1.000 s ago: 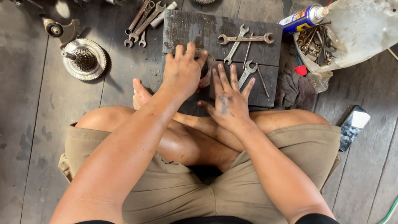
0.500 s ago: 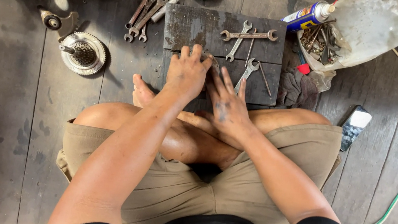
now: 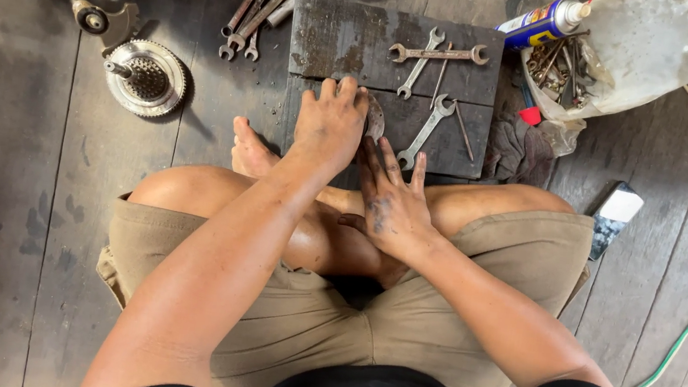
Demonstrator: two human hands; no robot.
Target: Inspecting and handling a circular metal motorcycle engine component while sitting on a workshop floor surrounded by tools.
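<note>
In the head view we sit cross-legged on the plank floor [image 3: 1, 204] with a dark wooden board [image 3: 337, 39] lying ahead of our knees. Since half a second ago our left hand [image 3: 331, 122] has stayed planted on the board's near half, palm down, fingers [image 3: 348, 91] laid close together and pointing to 12 o'clock; a small curved metal piece [image 3: 376, 117] shows at its 3 o'clock edge, touching the hand, though we cannot tell whether it is pinned or only beside it. Our right hand [image 3: 391, 199] has drawn slightly back toward our shin, and now rests at the board's near edge with its fingers [image 3: 389, 157] spread wide, grimy, holding nothing. At 1 o'clock from the right hand lies an open-ended spanner [image 3: 426, 131] on the board, with a thin rod [image 3: 463, 131] just beside it; farther on at 12 o'clock a rusty double-ended wrench [image 3: 437, 54] lies crosswise over another spanner [image 3: 419, 64]. At 11 o'clock from the left hand, off the board, a bundle of spanners [image 3: 253, 9] lies on the floor, and at 9 o'clock stands a toothed clutch-like disc [image 3: 146, 77]. At 2 o'clock a spray can [image 3: 544, 23] leans on a cut plastic jug [image 3: 650, 47] full of small hardware, with a dark rag [image 3: 520, 149] below it. A green hose [image 3: 686, 332] runs along 4 o'clock. Our bare foot [image 3: 249, 149] lies against the board's near left corner, beside the left wrist.
</note>
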